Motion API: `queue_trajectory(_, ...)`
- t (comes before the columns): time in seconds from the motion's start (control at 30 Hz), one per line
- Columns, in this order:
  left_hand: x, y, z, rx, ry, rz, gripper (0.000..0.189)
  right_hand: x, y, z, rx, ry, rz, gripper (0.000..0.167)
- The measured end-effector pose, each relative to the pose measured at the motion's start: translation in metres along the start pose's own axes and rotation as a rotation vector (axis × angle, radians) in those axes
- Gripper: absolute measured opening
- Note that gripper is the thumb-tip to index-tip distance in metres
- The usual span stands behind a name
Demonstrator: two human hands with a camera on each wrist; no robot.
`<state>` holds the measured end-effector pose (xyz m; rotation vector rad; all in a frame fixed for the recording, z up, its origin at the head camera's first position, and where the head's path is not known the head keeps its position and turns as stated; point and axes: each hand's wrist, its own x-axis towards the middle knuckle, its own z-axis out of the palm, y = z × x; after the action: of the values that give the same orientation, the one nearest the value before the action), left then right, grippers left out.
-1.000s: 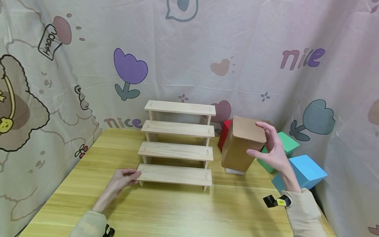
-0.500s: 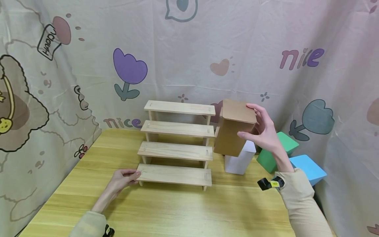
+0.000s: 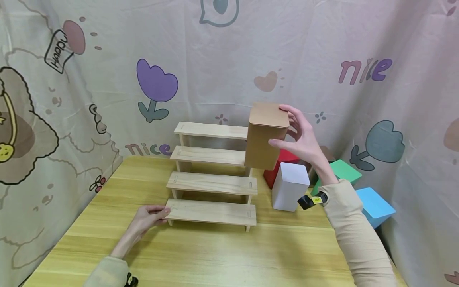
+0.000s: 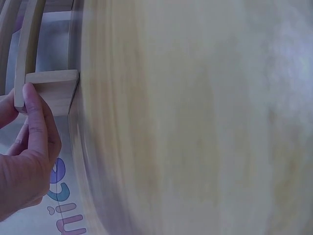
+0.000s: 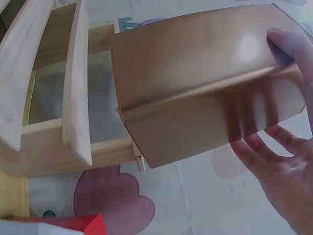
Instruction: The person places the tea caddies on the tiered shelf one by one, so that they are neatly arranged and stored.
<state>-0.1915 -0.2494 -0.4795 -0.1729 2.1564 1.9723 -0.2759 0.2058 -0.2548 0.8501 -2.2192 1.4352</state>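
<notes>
My right hand [image 3: 299, 137] grips a brown cardboard box [image 3: 265, 145] near its top, thumb on the near side and fingers at the right. The box is in the air, upright, in front of the right end of a wooden four-step display stand [image 3: 211, 183], hiding part of its upper steps. In the right wrist view the box [image 5: 195, 83] looks shiny, and the stand's boards [image 5: 76, 83] are close beside it. My left hand [image 3: 148, 217] pinches the left end of the lowest step; in the left wrist view its thumb and fingers [image 4: 36, 117] hold the board's edge.
Right of the stand are a white box [image 3: 291, 187] and a red box [image 3: 274, 171] behind it. Farther right, a green box [image 3: 346, 171] and a blue box [image 3: 374, 205] lie tilted. Another brown box [image 3: 327, 153] is partly hidden behind my right hand. A patterned curtain hangs behind the table.
My right hand has lifted the brown box up and left, from beside the red box to the stand's upper right end. The white box is now uncovered. My left hand has stayed in place.
</notes>
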Motion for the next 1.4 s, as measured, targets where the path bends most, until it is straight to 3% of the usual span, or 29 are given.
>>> queue_trajectory(0.43,-0.001,0.004,0.001,0.022,0.027,-0.009,0.048,0.052,-0.01,0.031,0.096,-0.03,0.014,0.084)
queue_trajectory(0.67,0.001,0.0,0.001,0.007,0.026,-0.013,0.045,0.071,-0.034,0.052,0.16,-0.022,0.052,0.081)
queue_trajectory(0.87,0.002,-0.002,0.001,0.018,0.029,-0.009,0.043,0.094,-0.014,0.072,0.215,0.008,0.073,0.084)
queue_trajectory(1.07,0.002,-0.002,0.001,0.022,0.033,-0.003,0.042,0.102,-0.024,0.088,0.233,-0.001,0.063,0.084)
queue_trajectory(1.4,0.002,-0.003,0.003,0.015,0.038,-0.007,0.041,0.131,0.004,0.118,0.276,0.01,0.051,0.09)
